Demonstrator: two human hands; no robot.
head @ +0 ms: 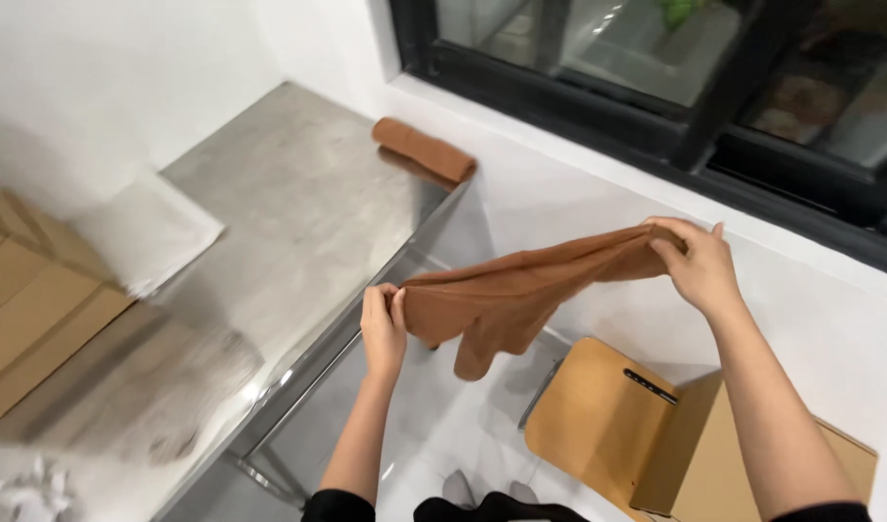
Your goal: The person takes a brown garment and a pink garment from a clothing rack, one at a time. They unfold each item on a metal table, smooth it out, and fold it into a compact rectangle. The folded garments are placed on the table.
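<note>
Left hand [382,329] pinches one end of a brown cloth [521,290] and right hand [699,266] grips the other end, both closed on the fabric; the cloth hangs stretched in the air between them, its middle sagging in loose folds, so by appearance it is not yet rolled or folded. Below the right hand stands a tan wooden chair [598,416]; beyond the left hand, a rolled brown cloth [424,150] already lies on the grey table [298,213], apparently one piece finished.
</note>
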